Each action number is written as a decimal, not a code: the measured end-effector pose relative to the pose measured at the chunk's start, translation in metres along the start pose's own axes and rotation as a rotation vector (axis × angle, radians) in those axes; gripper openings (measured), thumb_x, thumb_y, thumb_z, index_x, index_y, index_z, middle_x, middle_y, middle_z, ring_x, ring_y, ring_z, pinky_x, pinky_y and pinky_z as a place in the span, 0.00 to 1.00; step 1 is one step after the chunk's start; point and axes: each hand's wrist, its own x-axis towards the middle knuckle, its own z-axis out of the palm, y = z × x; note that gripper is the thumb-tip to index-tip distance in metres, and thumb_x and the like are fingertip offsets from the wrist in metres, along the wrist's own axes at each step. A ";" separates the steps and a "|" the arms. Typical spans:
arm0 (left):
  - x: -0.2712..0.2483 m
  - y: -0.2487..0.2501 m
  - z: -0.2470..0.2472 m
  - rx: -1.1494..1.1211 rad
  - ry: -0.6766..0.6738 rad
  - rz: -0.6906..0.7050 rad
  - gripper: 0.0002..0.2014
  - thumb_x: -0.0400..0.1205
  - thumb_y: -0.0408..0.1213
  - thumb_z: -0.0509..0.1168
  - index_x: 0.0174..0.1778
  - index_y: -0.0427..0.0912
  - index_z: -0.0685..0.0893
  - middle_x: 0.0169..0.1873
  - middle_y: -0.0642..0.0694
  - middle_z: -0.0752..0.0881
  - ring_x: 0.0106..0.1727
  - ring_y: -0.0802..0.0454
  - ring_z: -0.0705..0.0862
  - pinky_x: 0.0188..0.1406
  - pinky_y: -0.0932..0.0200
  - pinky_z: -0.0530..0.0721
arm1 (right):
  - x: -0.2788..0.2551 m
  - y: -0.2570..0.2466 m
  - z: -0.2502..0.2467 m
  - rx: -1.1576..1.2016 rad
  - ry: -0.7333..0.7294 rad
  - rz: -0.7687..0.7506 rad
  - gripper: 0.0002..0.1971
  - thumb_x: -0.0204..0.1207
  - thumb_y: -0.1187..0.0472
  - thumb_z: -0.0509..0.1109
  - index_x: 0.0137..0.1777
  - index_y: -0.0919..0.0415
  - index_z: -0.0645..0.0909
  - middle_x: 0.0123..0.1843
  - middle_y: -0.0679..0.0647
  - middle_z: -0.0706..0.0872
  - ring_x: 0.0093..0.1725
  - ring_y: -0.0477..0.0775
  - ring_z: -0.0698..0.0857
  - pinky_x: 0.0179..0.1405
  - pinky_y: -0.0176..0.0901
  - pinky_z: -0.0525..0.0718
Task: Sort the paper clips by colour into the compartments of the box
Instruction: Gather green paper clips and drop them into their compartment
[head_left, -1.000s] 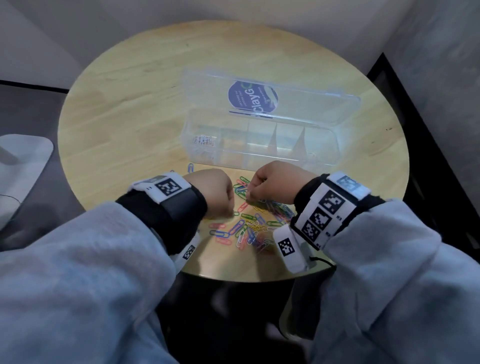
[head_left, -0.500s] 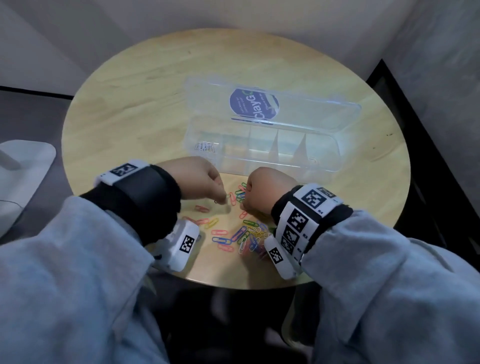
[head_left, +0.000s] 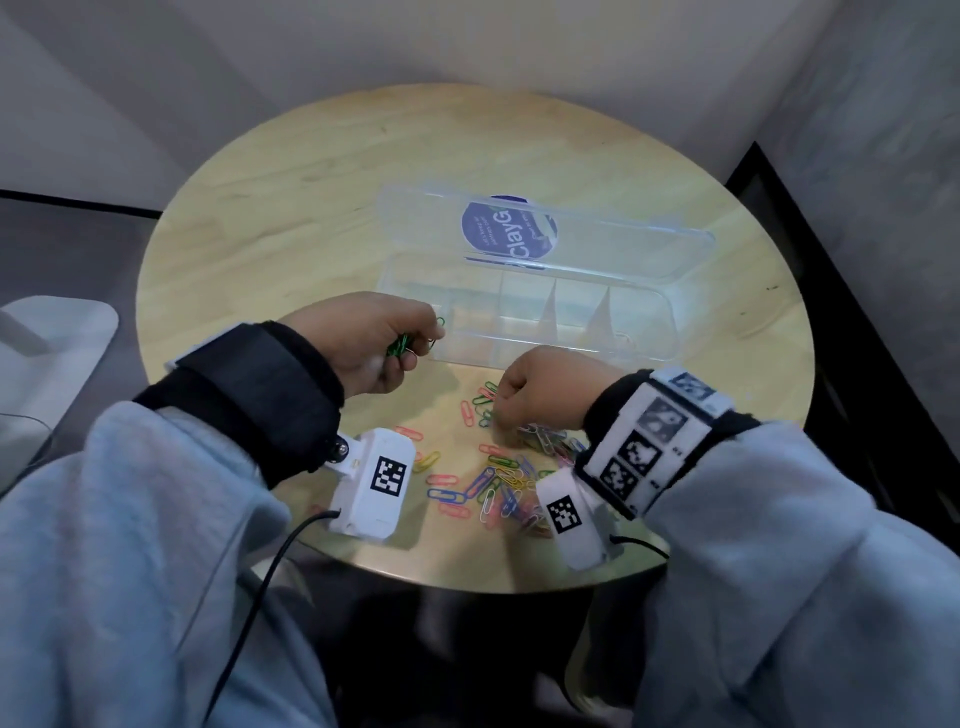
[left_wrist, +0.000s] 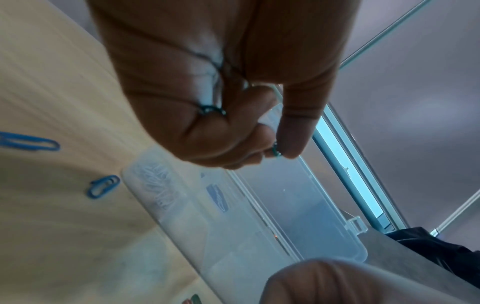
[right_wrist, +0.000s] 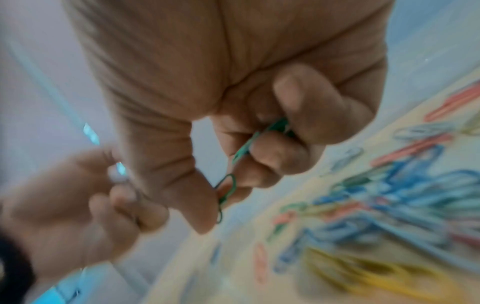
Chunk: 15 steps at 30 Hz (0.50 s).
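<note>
Fingers on the left hand (head_left: 363, 343) are curled in tight, with thumb and forefinger pinching green paper clips (head_left: 401, 347); the left wrist view shows one green loop poking out between the curled fingers (left_wrist: 210, 110) and another pinched at the thumb tip. That hand sits right at the near left corner of the clear plastic box (head_left: 524, 317), just beside its leftmost compartment. Right hand (head_left: 545, 389) is balled up too, knuckles up in the head view, and the right wrist camera shows a couple more green clips (right_wrist: 259, 142) caught between its curled fingers and thumb, so both hands have green ones. It's down low over the pile of mixed paper clips (head_left: 498, 478) on the near side of the round wooden table (head_left: 311, 208): blue, pink, yellow, green and white all tangled together, plus two loose blue clips (left_wrist: 103, 186) lying near the box's left end. The box is open, its lid (head_left: 597, 244) lying back on the far side with a purple round sticker (head_left: 506, 234) on it. The left wrist camera picks up some pale clips in the left end compartment, pretty blurry though. Rest of the compartments I can't really make out the contents of. Grey sleeves and tagged wrist bands on both arms.
</note>
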 end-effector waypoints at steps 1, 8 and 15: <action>0.000 0.001 -0.001 -0.022 0.006 -0.003 0.11 0.80 0.32 0.60 0.31 0.43 0.73 0.27 0.49 0.72 0.24 0.58 0.68 0.12 0.74 0.65 | -0.003 0.000 -0.007 0.098 0.000 -0.006 0.04 0.69 0.61 0.74 0.35 0.59 0.82 0.27 0.50 0.78 0.28 0.49 0.74 0.29 0.38 0.75; 0.002 0.006 0.001 -0.132 0.064 0.057 0.11 0.81 0.30 0.59 0.32 0.41 0.75 0.28 0.47 0.75 0.14 0.62 0.75 0.14 0.74 0.70 | -0.004 -0.001 -0.030 0.961 0.054 -0.063 0.13 0.74 0.75 0.65 0.32 0.61 0.73 0.24 0.53 0.81 0.19 0.44 0.74 0.14 0.30 0.71; 0.009 0.018 0.007 -0.031 0.112 0.144 0.09 0.80 0.29 0.65 0.33 0.40 0.76 0.29 0.45 0.77 0.16 0.62 0.78 0.15 0.75 0.73 | 0.009 -0.013 -0.037 0.942 0.224 -0.029 0.12 0.74 0.77 0.65 0.31 0.65 0.74 0.31 0.60 0.78 0.23 0.48 0.75 0.18 0.30 0.78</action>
